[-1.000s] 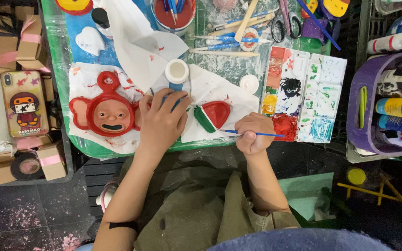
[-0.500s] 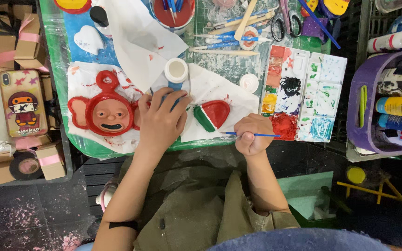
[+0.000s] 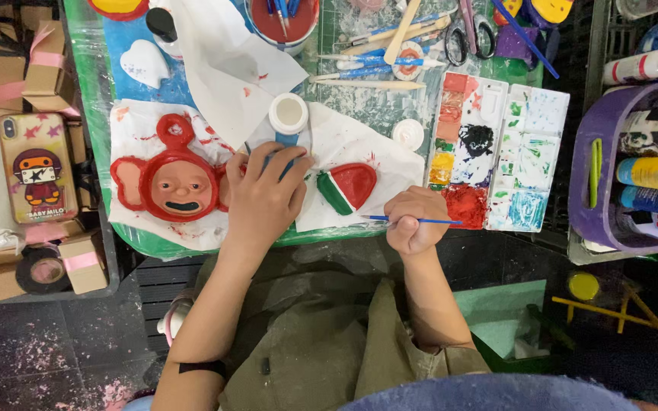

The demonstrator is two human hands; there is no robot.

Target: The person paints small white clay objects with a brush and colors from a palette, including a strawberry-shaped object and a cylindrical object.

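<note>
While gripping: right hand (image 3: 414, 221), blue paintbrush (image 3: 420, 221) beside watermelon piece (image 3: 348, 186).

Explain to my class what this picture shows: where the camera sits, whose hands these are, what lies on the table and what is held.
There is no machine here. A person wears a camera on the head, so the one view looks straight down at their own two hands and lap.

The left hand rests flat on white paper on the table, over something blue. The right hand holds a thin blue brush, lying level beside a paint palette.

Between the hands lies a small watermelon piece, red with a green edge. To the left lies a red figure with a painted face. Farther up are a white cap, more brushes and scissors. A purple basket of paint tubes stands at the right; a phone lies at the left.
</note>
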